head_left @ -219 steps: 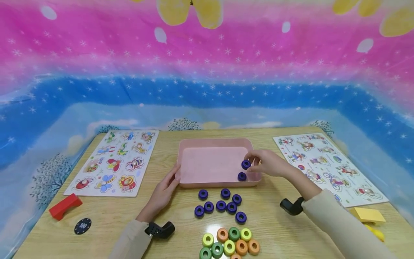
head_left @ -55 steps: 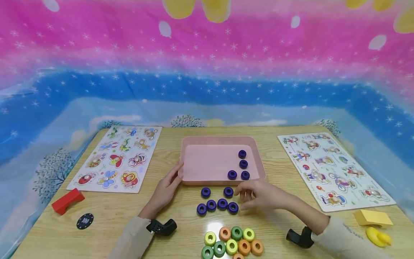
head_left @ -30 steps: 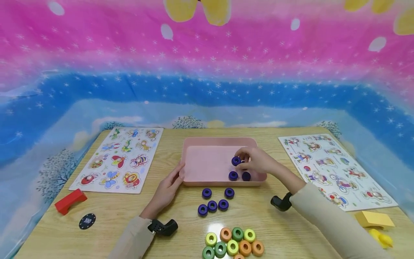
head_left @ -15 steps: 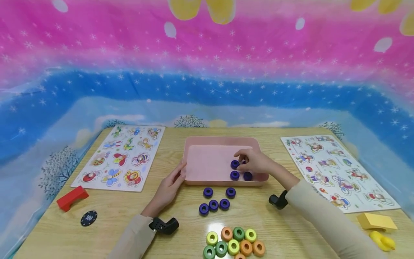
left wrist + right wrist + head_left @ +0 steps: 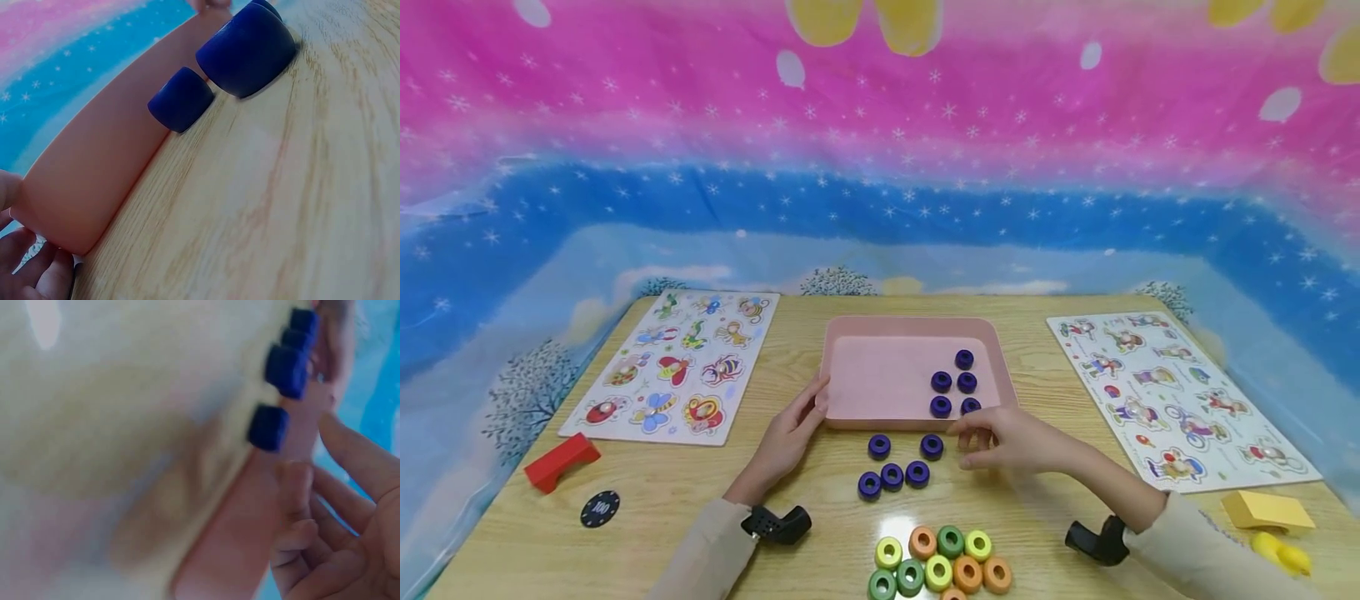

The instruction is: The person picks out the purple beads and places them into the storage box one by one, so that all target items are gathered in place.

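A pink tray (image 5: 880, 423) lies on the table, with several dark blue rings (image 5: 941, 407) grouped at the right of its floor. My left hand (image 5: 790, 429) grips the tray's left front corner; thumb and fingers show on either side of the wall in the left wrist view. Just in front of the tray my right hand (image 5: 1018, 440) hovers with loosely bent fingers and holds nothing. It partly covers one ring inside the tray. To its left, more dark blue rings (image 5: 892, 477) lie on the wood, and the right wrist view shows some of them beyond the fingertips (image 5: 297, 534).
Orange, green and yellow rings (image 5: 938, 573) cluster at the front edge. Puzzle boards stand left (image 5: 673, 367) and right (image 5: 1180, 400). A red block (image 5: 561, 462) and black chip (image 5: 600, 508) lie left; a yellow block (image 5: 1268, 511) and yellow duck (image 5: 1281, 552) lie right.
Rings went from the table into the tray over these seconds. My right hand let go of the latest one inside and came back toward the front right. The left hand kept its hold.
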Demonstrator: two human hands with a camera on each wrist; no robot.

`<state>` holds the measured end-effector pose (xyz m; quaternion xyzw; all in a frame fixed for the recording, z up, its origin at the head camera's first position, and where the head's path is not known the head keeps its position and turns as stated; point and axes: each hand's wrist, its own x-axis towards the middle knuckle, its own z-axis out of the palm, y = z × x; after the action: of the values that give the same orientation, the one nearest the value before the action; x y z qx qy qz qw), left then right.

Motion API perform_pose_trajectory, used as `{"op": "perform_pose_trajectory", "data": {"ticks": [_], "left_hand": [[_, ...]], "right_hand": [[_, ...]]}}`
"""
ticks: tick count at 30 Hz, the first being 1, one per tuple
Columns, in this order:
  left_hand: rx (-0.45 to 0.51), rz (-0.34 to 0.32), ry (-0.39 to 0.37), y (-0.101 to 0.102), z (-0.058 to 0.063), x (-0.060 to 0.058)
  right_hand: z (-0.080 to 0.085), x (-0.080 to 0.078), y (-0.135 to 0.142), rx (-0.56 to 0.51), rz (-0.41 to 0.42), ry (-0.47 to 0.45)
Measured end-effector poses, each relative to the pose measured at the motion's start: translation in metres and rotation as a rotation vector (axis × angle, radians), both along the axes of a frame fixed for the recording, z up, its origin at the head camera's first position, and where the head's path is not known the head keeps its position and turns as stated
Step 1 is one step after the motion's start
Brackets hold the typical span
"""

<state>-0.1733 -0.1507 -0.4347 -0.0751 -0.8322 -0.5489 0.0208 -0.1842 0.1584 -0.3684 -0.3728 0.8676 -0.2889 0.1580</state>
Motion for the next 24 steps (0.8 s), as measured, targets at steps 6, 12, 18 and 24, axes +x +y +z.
{"op": "perform_pose_trajectory", "data": {"ticks": [6, 12, 18, 24], "left_hand": [[-0.015, 0.005, 0.003, -0.001, 0.000, 0.001], [-0.010, 0.000, -0.005, 0.000, 0.000, 0.001], [-0.004, -0.004, 0.002, 0.000, 0.000, 0.000], [-0.006, -0.001, 0.002, 0.001, 0.001, 0.001]], "right_hand": [[-0.014, 0.005, -0.012, 0.087, 0.007, -0.007], [-0.019, 0.007, -0.026, 0.112, 0.033, 0.111], [-0.021, 0.008, -0.028, 0.095, 0.037, 0.164], [-0.012, 0.010, -0.016, 0.067, 0.004, 0.103]]}}
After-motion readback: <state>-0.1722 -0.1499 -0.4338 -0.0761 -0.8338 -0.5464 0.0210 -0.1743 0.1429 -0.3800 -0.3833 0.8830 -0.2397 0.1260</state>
